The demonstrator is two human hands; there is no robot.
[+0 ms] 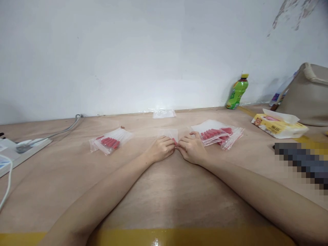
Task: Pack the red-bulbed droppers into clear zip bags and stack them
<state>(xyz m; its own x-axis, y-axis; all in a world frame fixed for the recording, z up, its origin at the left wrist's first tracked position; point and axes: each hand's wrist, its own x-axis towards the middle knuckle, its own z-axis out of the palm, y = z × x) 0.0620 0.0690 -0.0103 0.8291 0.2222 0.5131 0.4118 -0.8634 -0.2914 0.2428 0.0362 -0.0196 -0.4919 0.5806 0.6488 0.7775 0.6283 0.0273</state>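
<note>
A clear zip bag [169, 133] with red pieces inside lies at the middle of the table, partly covered by both hands. My left hand [162, 149] has its fingers closed on the near left part of this bag. Across from it, my right hand [191, 147] pinches the bag's near edge with thumb and fingers, the two hands almost touching. Just beyond my right hand is a pile of zip bags [214, 132] holding red stick-like pieces. More bags of red pieces [110, 141] lie to the left of my left hand.
A flat bag [164, 113] lies against the wall. At the right are a green bottle [237, 92], a yellow tissue pack [280, 126], a beige bag [307, 95] and a blurred dark object [302, 164]. A power strip [23, 150] with cables sits at the left.
</note>
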